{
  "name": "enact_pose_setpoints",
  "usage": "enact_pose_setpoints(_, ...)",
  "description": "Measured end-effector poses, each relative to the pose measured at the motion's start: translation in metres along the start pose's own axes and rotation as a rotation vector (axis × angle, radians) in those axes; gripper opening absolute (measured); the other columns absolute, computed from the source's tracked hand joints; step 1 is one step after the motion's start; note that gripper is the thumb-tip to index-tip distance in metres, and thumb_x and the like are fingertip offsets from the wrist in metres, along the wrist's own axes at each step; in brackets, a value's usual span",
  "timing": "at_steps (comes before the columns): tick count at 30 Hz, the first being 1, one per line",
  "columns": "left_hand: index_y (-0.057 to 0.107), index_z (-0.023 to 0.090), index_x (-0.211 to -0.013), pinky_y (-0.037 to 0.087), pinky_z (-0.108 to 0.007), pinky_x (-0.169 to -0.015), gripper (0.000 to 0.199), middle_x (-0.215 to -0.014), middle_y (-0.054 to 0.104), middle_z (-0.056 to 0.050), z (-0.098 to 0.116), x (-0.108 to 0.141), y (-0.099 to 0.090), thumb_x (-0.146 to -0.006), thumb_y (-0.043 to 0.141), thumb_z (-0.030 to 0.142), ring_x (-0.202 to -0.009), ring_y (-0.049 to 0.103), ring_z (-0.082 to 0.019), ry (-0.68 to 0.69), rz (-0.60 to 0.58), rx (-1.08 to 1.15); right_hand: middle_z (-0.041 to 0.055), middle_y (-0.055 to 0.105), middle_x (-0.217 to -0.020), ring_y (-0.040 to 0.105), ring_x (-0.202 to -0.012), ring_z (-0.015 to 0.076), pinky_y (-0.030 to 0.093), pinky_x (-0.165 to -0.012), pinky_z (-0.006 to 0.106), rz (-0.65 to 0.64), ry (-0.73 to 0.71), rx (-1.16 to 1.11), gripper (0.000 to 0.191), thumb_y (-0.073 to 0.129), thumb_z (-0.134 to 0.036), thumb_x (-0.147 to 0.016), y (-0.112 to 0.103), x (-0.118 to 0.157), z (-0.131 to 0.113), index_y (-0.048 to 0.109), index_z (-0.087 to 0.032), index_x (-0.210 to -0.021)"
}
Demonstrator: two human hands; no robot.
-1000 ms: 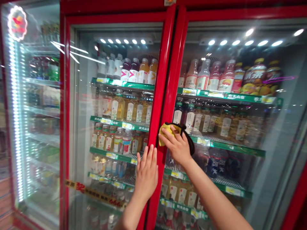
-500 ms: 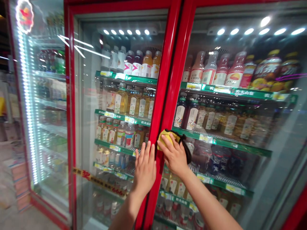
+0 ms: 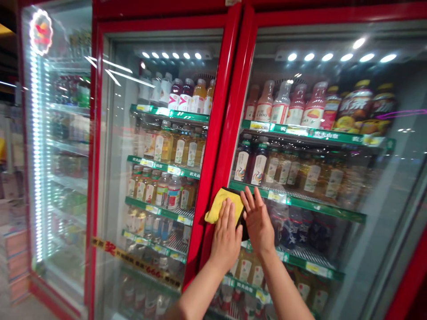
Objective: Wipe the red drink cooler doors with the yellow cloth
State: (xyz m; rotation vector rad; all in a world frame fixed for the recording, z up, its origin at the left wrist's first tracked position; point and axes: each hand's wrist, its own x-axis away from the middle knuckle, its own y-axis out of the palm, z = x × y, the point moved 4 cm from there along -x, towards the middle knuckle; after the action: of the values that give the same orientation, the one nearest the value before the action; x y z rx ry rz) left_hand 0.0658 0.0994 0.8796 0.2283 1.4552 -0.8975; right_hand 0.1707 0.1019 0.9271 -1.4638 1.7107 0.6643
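- While a yellow cloth [image 3: 216,206] is pressed to the refrigerated display cabinet, the step in hand is judged to be the wiping of the red frame [image 3: 230,129] of the right door, along its inner edge.
- The cloth is laid across this frame, its left corner brought close to the gap between the doors; its dark side [image 3: 246,230] is seen between the hands, over the edge of the glass.
- By the left hand [image 3: 227,238], the cloth is covered in part. The grip is opened flat, fingers straight and held together; the cloth is pinned beneath them, not clasped.
- The right hand [image 3: 262,229] is raised just beside it. Its grip is likewise opened, fingers extended and slightly parted, and nothing is seen to be held; whether the cloth is touched cannot be told.
- Behind the glass, dark bottles [image 3: 250,162] are arranged on a shelf edged by a green strip [image 3: 300,202]; a lettered banner [image 3: 133,262] is borne by the left door [image 3: 210,129].
- For the next move, even pressure along the frame is judged to be called for, with the cloth kept flat beneath the fingers; if pressure were eased, the loose corner might be slipped from the narrow surface.
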Motion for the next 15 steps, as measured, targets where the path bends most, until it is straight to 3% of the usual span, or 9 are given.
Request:
enact_pose_setpoints(2,-0.003,0.016,-0.161,0.036,-0.048,-0.121,0.074,-0.167,0.022,-0.015,0.002,-0.001,0.017,-0.102,0.038,0.027,-0.155,0.017,-0.027,-0.003,0.012,-0.104,0.0125,0.047,-0.155,0.054,-0.137,0.0248,0.050,-0.102,0.047,0.045,0.066,-0.081,0.057,0.014,-0.045,-0.107,-0.019,0.005,-0.006,0.031,-0.028,-0.158)
enact_pose_setpoints(4,-0.002,0.013,-0.161,0.034,-0.048,-0.121,0.075,-0.166,0.023,-0.016,0.005,-0.004,0.030,-0.101,0.040,0.027,-0.155,0.017,-0.028,-0.011,0.047,-0.202,0.0139,0.056,-0.147,0.058,-0.132,0.0285,0.051,-0.103,0.048,0.127,0.111,-0.128,0.052,0.036,-0.050,-0.104,-0.040,0.015,-0.013,0.056,-0.025,-0.144)
enact_pose_setpoints(6,-0.003,0.010,-0.161,0.030,-0.049,-0.123,0.076,-0.165,0.022,-0.018,0.008,-0.014,0.036,-0.100,0.041,0.026,-0.155,0.018,-0.028,-0.011,0.079,-0.260,0.0144,0.065,-0.138,0.062,-0.127,0.0306,0.051,-0.103,0.049,0.229,0.160,-0.119,0.046,0.053,-0.051,-0.097,-0.062,0.025,-0.020,0.070,-0.022,-0.128)
enact_pose_setpoints(9,-0.002,0.009,-0.160,0.025,-0.050,-0.125,0.082,-0.166,0.019,-0.019,0.016,-0.037,0.034,-0.098,0.047,0.032,-0.155,0.018,-0.029,0.045,0.068,-0.269,0.0134,0.071,-0.127,0.068,-0.116,0.0309,0.055,-0.098,0.049,0.354,0.206,-0.040,0.042,0.062,-0.051,-0.092,-0.087,0.038,-0.029,0.076,-0.021,-0.116)
enact_pose_setpoints(12,0.005,0.016,-0.162,0.023,-0.053,-0.125,0.089,-0.168,0.014,-0.017,0.020,-0.053,0.025,-0.094,0.056,0.041,-0.155,0.016,-0.032,0.075,0.058,-0.271,0.0131,0.074,-0.122,0.071,-0.107,0.0303,0.057,-0.094,0.048,0.434,0.204,0.033,0.042,0.063,-0.053,-0.090,-0.101,0.050,-0.033,0.078,-0.020,-0.111)
enact_pose_setpoints(15,0.010,0.023,-0.162,0.029,-0.060,-0.120,0.094,-0.169,0.005,-0.018,0.017,-0.040,0.023,-0.089,0.065,0.045,-0.155,0.012,-0.040,0.032,0.089,-0.300,0.0124,0.075,-0.118,0.072,-0.103,0.0301,0.058,-0.090,0.046,0.482,0.214,0.102,0.043,0.063,-0.055,-0.089,-0.109,0.064,-0.029,0.078,-0.020,-0.109)
